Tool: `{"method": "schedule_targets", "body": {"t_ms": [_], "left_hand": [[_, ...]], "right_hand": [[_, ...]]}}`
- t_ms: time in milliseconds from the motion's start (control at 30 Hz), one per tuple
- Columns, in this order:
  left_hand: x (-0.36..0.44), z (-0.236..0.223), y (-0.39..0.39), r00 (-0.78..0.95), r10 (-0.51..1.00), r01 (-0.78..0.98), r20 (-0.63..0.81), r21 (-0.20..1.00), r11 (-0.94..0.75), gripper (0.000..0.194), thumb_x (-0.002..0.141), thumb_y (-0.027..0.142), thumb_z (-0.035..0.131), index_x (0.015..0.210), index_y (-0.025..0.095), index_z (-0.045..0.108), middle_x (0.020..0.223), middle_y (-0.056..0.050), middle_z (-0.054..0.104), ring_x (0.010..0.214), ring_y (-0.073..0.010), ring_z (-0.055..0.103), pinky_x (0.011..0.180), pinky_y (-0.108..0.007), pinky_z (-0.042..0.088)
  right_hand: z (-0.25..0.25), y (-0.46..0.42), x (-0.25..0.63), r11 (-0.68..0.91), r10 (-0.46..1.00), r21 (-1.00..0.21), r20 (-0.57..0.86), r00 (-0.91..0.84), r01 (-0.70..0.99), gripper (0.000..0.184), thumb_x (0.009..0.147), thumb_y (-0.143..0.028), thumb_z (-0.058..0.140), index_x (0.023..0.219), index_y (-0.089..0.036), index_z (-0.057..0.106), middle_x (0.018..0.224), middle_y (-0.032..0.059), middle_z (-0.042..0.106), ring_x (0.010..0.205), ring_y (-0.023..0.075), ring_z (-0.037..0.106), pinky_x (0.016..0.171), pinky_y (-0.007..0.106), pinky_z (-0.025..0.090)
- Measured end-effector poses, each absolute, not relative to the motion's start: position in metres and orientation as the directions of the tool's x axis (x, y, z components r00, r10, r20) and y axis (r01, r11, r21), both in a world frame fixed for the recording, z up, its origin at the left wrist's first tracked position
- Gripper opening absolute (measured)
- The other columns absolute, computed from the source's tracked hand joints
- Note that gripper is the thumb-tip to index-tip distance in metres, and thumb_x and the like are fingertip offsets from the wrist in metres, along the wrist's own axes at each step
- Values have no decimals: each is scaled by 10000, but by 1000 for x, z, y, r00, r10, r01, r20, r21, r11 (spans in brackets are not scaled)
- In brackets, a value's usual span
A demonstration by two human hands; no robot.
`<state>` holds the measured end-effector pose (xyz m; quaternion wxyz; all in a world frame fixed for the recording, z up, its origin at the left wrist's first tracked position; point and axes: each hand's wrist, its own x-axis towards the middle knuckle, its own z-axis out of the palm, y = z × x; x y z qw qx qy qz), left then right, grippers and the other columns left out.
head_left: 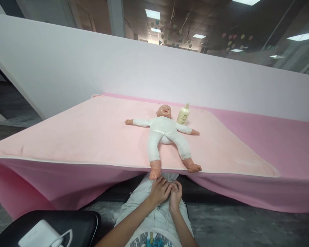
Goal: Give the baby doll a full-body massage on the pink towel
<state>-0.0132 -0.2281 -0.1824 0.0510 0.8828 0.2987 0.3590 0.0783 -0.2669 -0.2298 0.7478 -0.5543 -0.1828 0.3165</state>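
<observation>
A baby doll (164,135) in a white suit lies on its back on a light pink towel (87,137), arms spread, its bare feet hanging at the table's front edge. My left hand (159,190) and my right hand (175,195) are pressed together in my lap, just below the doll's left-side foot (154,173). Their fingers are curled against each other and nothing shows in them. A pale yellow pump bottle (183,115) stands upright beside the doll's head.
The towel covers a table draped in a darker pink cloth (285,151). A white partition wall (118,72) stands behind it. A black seat (74,223) with a white device (41,236) on it is at my lower left.
</observation>
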Motion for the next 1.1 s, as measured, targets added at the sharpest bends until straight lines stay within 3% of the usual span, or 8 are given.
{"method": "schedule_targets", "body": {"t_ms": [167,533,633,833,967,1100], "left_hand": [[-14,-183,-228,484,618,518,620,366,-773,313,894,246,437,677,166,648,820,-60,622,765,-171,517,692,-340,362],[-15,-183,-225,444,633,537,634,378,-755,340,893,249,414,642,153,622,816,-69,631,748,-174,543,663,-344,382],[-15,-184,-224,496,612,506,616,368,-780,306,898,234,397,704,154,620,805,-67,621,751,-176,530,679,-345,400],[-16,-182,-226,703,446,271,554,371,-888,268,912,223,356,914,175,619,883,-60,627,837,-171,548,843,-359,431],[-17,-177,-229,703,474,293,530,391,-872,281,920,236,344,993,179,609,898,-56,639,820,-174,548,837,-360,421],[-16,-178,-229,688,497,325,529,387,-863,252,908,251,370,942,179,609,866,-53,630,793,-178,531,827,-361,409]], "right_hand": [[-229,-266,78,191,676,-936,-93,731,-296,447,563,-306,680,927,-195,447,678,-17,641,645,143,614,663,266,477],[-229,-267,77,188,676,-937,-95,731,-295,439,570,-310,679,926,-195,449,669,-16,635,653,141,613,667,272,478],[-229,-267,78,184,679,-936,-100,727,-301,450,565,-311,683,931,-195,449,676,-15,635,660,145,615,677,275,477],[-235,-267,79,206,672,-942,-60,738,-264,393,551,-240,572,927,-190,471,711,-13,635,672,143,607,685,270,473],[-238,-267,80,212,676,-937,-64,735,-277,403,532,-217,539,928,-193,471,703,-14,632,658,140,599,670,258,468],[-239,-266,80,229,672,-925,-74,737,-302,412,532,-212,547,937,-192,473,711,-17,632,652,136,603,673,251,467]]}}
